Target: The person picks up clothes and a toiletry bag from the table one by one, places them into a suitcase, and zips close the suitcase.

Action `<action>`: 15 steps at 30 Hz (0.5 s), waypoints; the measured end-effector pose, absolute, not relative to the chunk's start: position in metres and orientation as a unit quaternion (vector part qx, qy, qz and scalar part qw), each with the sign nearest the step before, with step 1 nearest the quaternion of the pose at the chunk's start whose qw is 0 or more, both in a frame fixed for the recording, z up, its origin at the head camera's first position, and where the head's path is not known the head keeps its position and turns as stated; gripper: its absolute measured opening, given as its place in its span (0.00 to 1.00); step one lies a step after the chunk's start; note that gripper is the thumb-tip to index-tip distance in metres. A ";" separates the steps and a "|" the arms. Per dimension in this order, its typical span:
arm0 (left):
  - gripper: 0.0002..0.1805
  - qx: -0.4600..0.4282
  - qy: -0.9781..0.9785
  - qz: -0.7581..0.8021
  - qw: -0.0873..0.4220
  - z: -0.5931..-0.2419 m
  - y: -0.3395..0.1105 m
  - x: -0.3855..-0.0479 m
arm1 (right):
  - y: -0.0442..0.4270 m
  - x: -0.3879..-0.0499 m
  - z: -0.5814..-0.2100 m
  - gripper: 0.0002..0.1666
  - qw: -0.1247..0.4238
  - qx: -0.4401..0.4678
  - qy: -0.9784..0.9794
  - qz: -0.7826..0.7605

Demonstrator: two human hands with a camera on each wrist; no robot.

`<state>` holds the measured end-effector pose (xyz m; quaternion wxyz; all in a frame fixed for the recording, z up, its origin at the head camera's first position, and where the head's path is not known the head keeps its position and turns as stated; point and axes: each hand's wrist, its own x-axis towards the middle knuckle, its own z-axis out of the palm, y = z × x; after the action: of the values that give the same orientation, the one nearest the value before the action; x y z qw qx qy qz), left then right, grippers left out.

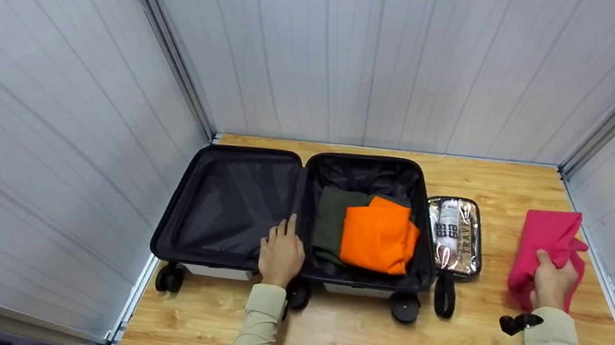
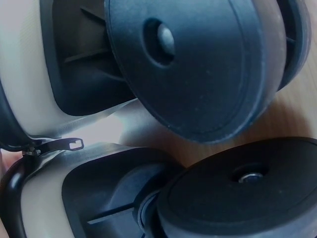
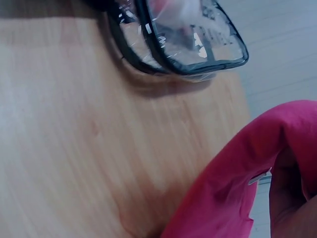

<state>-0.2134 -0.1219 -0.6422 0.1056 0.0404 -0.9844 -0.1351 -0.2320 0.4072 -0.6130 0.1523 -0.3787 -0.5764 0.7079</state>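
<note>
An opened black-lined suitcase lies flat on the wooden floor. My left hand rests at its middle hinge, between the two halves, fingers fairly straight. Folded orange cloth lies on dark green cloth in the right half. At the far right, my right hand grips a folded pink cloth, thumb on top. From the right wrist view, the pink cloth droops from the fingers, partly hiding them. The left wrist view shows black suitcase wheels and a zipper pull; the fingers are mostly hidden there.
A clear travel pouch with black edging and a white bottle inside stands against the suitcase's right side, its black strap toward me. Pale panel walls enclose the floor at the back and both sides.
</note>
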 end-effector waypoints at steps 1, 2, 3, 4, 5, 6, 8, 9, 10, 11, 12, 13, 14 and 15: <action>0.28 0.041 -0.984 -0.136 0.105 -0.642 -0.122 -0.213 | 0.407 -0.232 -0.611 0.10 0.158 -0.374 -0.574 0.711; 0.29 0.041 -0.984 -0.137 0.104 -0.642 -0.122 -0.213 | 0.406 -0.233 -0.610 0.07 0.164 -0.371 -0.572 0.713; 0.28 0.041 -0.984 -0.137 0.103 -0.642 -0.122 -0.213 | 0.406 -0.233 -0.608 0.06 0.170 -0.368 -0.568 0.716; 0.28 0.041 -0.984 -0.138 0.104 -0.642 -0.122 -0.213 | 0.405 -0.233 -0.606 0.05 0.174 -0.366 -0.564 0.720; 0.28 0.041 -0.984 -0.136 0.103 -0.642 -0.122 -0.213 | 0.405 -0.233 -0.604 0.05 0.177 -0.365 -0.559 0.724; 0.28 0.041 -0.985 -0.135 0.103 -0.642 -0.122 -0.212 | 0.405 -0.233 -0.603 0.05 0.179 -0.363 -0.553 0.728; 0.28 0.040 -0.985 -0.133 0.104 -0.642 -0.122 -0.212 | 0.405 -0.234 -0.599 0.06 0.181 -0.363 -0.538 0.739; 0.28 0.040 -0.985 -0.132 0.106 -0.641 -0.122 -0.212 | 0.404 -0.234 -0.597 0.06 0.180 -0.362 -0.529 0.746; 0.28 0.040 -0.985 -0.131 0.108 -0.641 -0.122 -0.212 | 0.404 -0.234 -0.595 0.07 0.179 -0.362 -0.522 0.752; 0.28 0.040 -0.985 -0.129 0.109 -0.641 -0.122 -0.212 | 0.404 -0.234 -0.593 0.07 0.180 -0.361 -0.511 0.759; 0.28 0.040 -0.985 -0.129 0.110 -0.641 -0.122 -0.211 | 0.404 -0.234 -0.590 0.07 0.180 -0.360 -0.504 0.765; 0.28 0.040 -0.985 -0.129 0.111 -0.641 -0.122 -0.211 | 0.404 -0.234 -0.588 0.08 0.180 -0.360 -0.495 0.770; 0.28 0.041 -0.985 -0.128 0.111 -0.641 -0.122 -0.212 | 0.404 -0.234 -0.587 0.08 0.179 -0.360 -0.491 0.773; 0.28 0.041 -0.985 -0.127 0.112 -0.641 -0.122 -0.212 | 0.404 -0.234 -0.585 0.08 0.179 -0.359 -0.486 0.777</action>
<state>-0.2116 -0.1218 -0.6409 0.1117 0.0408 -0.9847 -0.1270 -0.2337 0.4041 -0.5849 0.1786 -0.3587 -0.4861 0.7766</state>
